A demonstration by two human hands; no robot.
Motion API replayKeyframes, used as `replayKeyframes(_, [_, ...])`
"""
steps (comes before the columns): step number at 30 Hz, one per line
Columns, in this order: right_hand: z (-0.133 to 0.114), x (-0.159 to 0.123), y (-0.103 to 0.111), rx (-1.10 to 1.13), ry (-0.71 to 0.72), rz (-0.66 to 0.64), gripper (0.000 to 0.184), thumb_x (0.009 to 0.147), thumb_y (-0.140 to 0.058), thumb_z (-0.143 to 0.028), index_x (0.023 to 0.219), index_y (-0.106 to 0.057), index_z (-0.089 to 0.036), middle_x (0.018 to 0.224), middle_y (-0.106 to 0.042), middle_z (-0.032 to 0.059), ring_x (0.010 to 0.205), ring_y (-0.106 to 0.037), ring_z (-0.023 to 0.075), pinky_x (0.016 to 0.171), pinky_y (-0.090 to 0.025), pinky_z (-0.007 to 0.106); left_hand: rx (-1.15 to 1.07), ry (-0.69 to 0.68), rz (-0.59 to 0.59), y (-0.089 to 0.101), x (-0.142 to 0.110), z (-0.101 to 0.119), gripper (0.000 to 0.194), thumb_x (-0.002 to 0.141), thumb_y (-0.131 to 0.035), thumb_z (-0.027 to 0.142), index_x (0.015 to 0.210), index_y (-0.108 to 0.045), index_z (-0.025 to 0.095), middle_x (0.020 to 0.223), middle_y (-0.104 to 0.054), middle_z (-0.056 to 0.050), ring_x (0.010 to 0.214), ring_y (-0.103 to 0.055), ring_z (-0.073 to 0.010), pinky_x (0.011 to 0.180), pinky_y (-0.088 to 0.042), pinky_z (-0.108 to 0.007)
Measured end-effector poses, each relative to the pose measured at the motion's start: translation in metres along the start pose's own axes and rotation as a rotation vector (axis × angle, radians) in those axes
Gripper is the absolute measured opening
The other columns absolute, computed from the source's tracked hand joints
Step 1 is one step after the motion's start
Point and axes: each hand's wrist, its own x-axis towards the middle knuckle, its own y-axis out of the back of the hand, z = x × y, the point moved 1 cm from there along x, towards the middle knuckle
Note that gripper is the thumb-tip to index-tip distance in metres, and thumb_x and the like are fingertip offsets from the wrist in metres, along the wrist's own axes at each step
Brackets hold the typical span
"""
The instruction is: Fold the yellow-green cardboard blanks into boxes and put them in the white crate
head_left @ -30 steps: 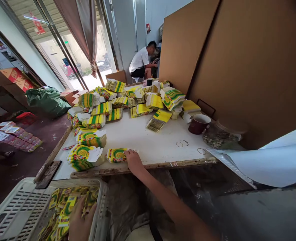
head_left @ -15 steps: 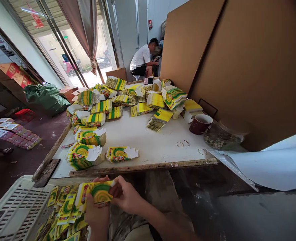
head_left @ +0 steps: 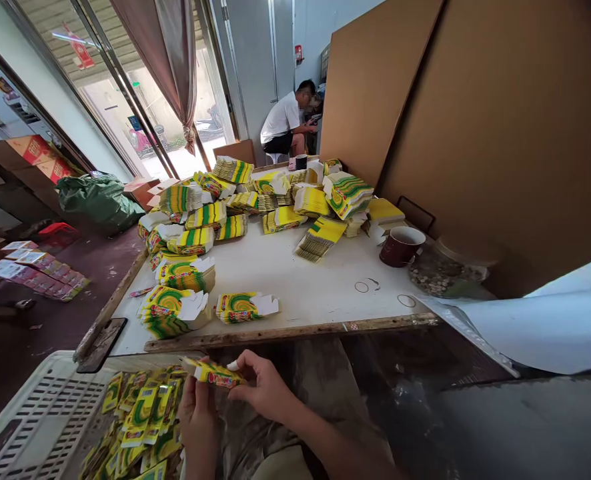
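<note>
Between both hands, in front of the table edge, is a small yellow-and-green printed carton (head_left: 219, 377), now seen from its narrow lettered side. My left hand (head_left: 196, 407) is closed on its left end. With thumb and fingers, my right hand (head_left: 256, 385) pinches the right end; a white covering shows on one fingertip. Below and left, a white plastic basket (head_left: 35, 407) holds many finished-looking yellow cartons (head_left: 143, 413). On the table just beyond lie a short stack of flattened cartons (head_left: 240, 307) and a taller stack (head_left: 173, 312).
More carton stacks (head_left: 233, 170) crowd the far side of the white table (head_left: 265, 267). A dark red mug (head_left: 400, 248), a clear jar (head_left: 438, 270) and rubber bands (head_left: 361, 287) are at the right. Tall cardboard sheets (head_left: 375, 87) lean there. A person (head_left: 283, 120) sits beyond the table.
The carton has been turned from its broad printed face to its narrow side, and tilted. My left hand has shifted slightly right along with it; the view has swung a little left.
</note>
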Motion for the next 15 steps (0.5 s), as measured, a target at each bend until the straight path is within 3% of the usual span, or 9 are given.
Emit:
replayKeyframes(3, [0.002, 0.004, 0.005, -0.07, 0.023, 0.027, 0.035, 0.071, -0.076, -0.04, 0.061, -0.049, -0.02, 0.057, -0.042, -0.0077, 0.054, -0.036, 0.0091, 0.05, -0.03, 0.022, -0.008, 0.039, 0.049, 0.009, -0.001, -0.001, 0.05, 0.078, -0.063, 0.065, 0.087, -0.07, 0.016, 0.073, -0.072, -0.003, 0.07, -0.069, -0.0215, 0.065, -0.058, -0.031])
replayKeyframes(5, [0.002, 0.006, 0.012, -0.122, 0.064, 0.055, 0.034, 0.075, -0.073, -0.04, 0.059, -0.051, -0.02, 0.058, -0.047, -0.0051, 0.058, -0.041, 0.0114, 0.054, -0.035, 0.024, 0.01, 0.05, 0.0, 0.02, 0.003, 0.004, 0.049, 0.078, -0.065, 0.062, 0.093, -0.071, 0.016, 0.087, -0.076, -0.006, 0.083, -0.071, -0.0256, 0.073, -0.06, -0.034])
replayKeyframes(7, [-0.001, 0.007, 0.022, -0.18, 0.121, 0.062, 0.024, 0.079, -0.07, -0.033, 0.061, -0.058, -0.021, 0.066, -0.057, -0.0007, 0.07, -0.05, 0.0162, 0.069, -0.042, 0.03, 0.0, 0.004, -0.11, 0.035, 0.009, 0.013, 0.061, 0.08, -0.059, 0.068, 0.114, -0.066, 0.018, 0.115, -0.072, -0.011, 0.107, -0.068, -0.031, 0.088, -0.058, -0.04])
replayKeyframes(10, [-0.01, 0.006, 0.034, -0.429, 0.295, -0.023, 0.018, 0.086, -0.061, -0.022, 0.069, -0.066, -0.024, 0.078, -0.068, 0.0035, 0.088, -0.055, 0.0215, 0.091, -0.041, 0.041, 0.056, -0.108, -0.309, 0.054, 0.016, 0.023, 0.089, 0.074, -0.055, 0.079, 0.141, -0.047, 0.02, 0.144, -0.054, -0.015, 0.132, -0.052, -0.0364, 0.107, -0.047, -0.048])
replayKeyframes(12, [-0.015, 0.001, 0.035, -0.615, 0.443, -0.12, 0.026, 0.093, -0.054, -0.02, 0.073, -0.068, -0.027, 0.081, -0.07, 0.0023, 0.093, -0.057, 0.0209, 0.099, -0.039, 0.044, 0.222, -0.141, -0.463, 0.056, 0.015, 0.022, 0.099, 0.063, -0.073, 0.071, 0.143, -0.044, 0.02, 0.145, -0.053, -0.016, 0.134, -0.049, -0.0392, 0.11, -0.043, -0.052])
replayKeyframes(15, [-0.018, -0.01, 0.029, -0.654, 0.533, -0.175, 0.019, 0.093, -0.056, -0.021, 0.089, -0.071, -0.032, 0.109, -0.071, 0.0007, 0.116, -0.055, 0.021, 0.113, -0.029, 0.048, 0.445, -0.131, -0.588, 0.044, 0.005, 0.012, 0.085, 0.062, -0.082, 0.045, 0.138, -0.051, 0.02, 0.133, -0.064, -0.015, 0.122, -0.06, -0.0381, 0.101, -0.05, -0.052])
